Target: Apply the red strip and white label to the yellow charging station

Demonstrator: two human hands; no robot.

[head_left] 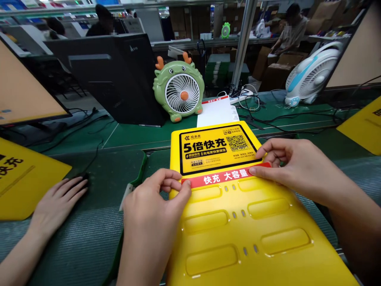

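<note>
A large yellow plastic panel (214,226) with raised oblong slots lies in front of me. On its far part is a black-framed yellow label (205,149) with a QR code. Just below that label runs a red sticker strip (220,177) with white lettering. My left hand (154,214) pinches the strip's left end between thumb and finger. At the other end, my right hand (282,163) holds the strip with its thumb and fingertips near the label's lower right corner. Whether the strip is fully stuck to the panel, I cannot tell.
A green deer-shaped fan (183,93) stands behind the panel, beside a white sticker sheet (217,113). A black monitor (110,79) is at back left, a white-blue fan (312,75) at right. Another person's hand (56,202) rests near a second yellow panel (26,182) at left.
</note>
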